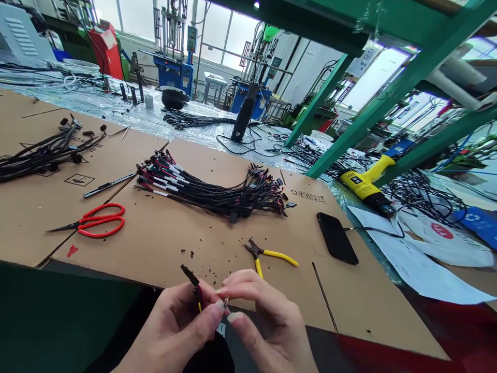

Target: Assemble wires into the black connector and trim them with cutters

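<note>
My left hand [178, 326] pinches a dark cable [199, 296] with red and yellow wires, in front of the table edge. A black piece of it sticks up past the fingers. Beside it, my right hand [267, 321] has its thumb and forefinger at a tiny metallic end [226, 300] that also touches my left fingertips; whether the right fingers grip it is unclear. Yellow-handled cutters [254, 249] lie open just beyond my hands, among small black scraps. Farther back rests a bundle of black cables [209, 196] with white labels and small connectors.
Red-handled scissors [101, 220] and a utility knife [108, 185] lie left on the cardboard [155, 248], near more cables [42, 150]. A phone [337, 238] and a yellow heat gun [367, 186] are right. Green beams [373, 109] slant above the bench.
</note>
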Demonstrator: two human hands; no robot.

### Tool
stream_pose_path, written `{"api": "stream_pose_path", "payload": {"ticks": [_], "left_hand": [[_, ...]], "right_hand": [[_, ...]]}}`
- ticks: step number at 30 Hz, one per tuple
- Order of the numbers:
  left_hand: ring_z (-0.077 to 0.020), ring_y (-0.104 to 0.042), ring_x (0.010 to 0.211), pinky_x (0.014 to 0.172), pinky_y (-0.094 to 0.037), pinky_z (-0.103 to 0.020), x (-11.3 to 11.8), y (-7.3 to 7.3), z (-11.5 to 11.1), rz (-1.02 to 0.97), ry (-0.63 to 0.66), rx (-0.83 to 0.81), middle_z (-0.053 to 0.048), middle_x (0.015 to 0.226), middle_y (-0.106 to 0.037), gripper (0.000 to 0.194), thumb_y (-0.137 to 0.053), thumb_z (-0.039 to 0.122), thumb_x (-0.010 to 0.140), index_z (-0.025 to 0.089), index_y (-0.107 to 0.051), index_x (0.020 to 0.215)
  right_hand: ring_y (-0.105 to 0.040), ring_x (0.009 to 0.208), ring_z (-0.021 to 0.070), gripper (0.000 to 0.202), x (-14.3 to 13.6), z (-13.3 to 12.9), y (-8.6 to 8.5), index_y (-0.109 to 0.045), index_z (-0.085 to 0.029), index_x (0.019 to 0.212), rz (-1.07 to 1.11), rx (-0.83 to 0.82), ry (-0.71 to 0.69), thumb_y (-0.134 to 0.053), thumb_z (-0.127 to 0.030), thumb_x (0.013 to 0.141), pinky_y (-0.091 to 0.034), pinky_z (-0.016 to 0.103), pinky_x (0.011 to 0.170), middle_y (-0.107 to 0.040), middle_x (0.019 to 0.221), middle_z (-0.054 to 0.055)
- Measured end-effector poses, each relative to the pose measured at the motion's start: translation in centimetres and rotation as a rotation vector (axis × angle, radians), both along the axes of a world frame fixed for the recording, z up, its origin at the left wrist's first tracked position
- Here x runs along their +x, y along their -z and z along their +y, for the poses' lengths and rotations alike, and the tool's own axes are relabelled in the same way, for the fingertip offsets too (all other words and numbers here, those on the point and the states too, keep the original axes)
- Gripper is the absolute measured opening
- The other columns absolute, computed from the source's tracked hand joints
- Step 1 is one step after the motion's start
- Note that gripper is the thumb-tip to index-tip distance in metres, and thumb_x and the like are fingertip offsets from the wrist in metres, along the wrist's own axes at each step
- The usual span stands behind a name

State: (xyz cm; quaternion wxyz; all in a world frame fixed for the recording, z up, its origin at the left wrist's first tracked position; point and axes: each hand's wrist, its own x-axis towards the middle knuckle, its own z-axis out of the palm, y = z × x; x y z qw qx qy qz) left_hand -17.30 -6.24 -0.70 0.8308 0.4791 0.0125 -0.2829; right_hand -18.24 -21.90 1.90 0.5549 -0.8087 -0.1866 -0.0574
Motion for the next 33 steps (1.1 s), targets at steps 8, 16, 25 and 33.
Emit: {"api": "stream_pose_path", "payload": {"ticks": [8,16,25,33], "left_hand": [[-0.0028,-0.044,0.053,0.047,-0.040,-0.010,-0.2,-0.2,-0.1,-0.052,0.011,0.137,0.004,0.065,-0.051,0.026,-0.071,0.039,0.070,0.017,-0.061,0.079],[-0.0022,-0.048,0.047,0.044,-0.038,-0.008,-0.2,1.1,-0.3,-0.926,-0.395,0.651,0.003,0.059,-0.053,0.011,-0.060,0.015,0.077,0.016,-0.060,0.066],[-0.0029,-0.050,0.046,0.040,-0.040,-0.007,0.1,0.6,-0.1,-0.867,-0.381,0.778,0.002,0.059,-0.052,0.023,-0.052,0.021,0.082,0.013,-0.059,0.062],[-0.0020,-0.041,0.047,0.043,-0.036,-0.010,0.4,0.9,0.7,-1.209,-0.503,0.746,0.006,0.059,-0.041,0.016,-0.055,0.001,0.075,0.017,-0.054,0.071]], "right_hand": [[-0.048,0.064,0.0107,0.021,0.5,0.5,0.9,-0.059,-0.017,0.069,0.245,0.334,0.076,-0.061,-0.034,0.081,-0.039,0.022,0.059,-0.052,0.068,0.002],[-0.047,0.061,0.0094,0.021,0.4,1.3,0.8,-0.055,-0.017,0.067,0.157,0.258,0.149,-0.060,-0.032,0.081,-0.040,0.020,0.055,-0.051,0.064,0.000],[-0.054,0.064,0.0111,0.024,0.1,2.3,0.7,-0.062,-0.018,0.091,-0.550,-0.278,0.308,-0.059,-0.001,0.074,-0.048,0.023,0.056,-0.068,0.076,0.003],[-0.052,0.060,0.0124,0.030,0.1,2.4,0.3,-0.060,-0.013,0.098,-0.626,-0.374,0.237,-0.056,0.002,0.073,-0.048,0.024,0.050,-0.069,0.077,0.007]]}}
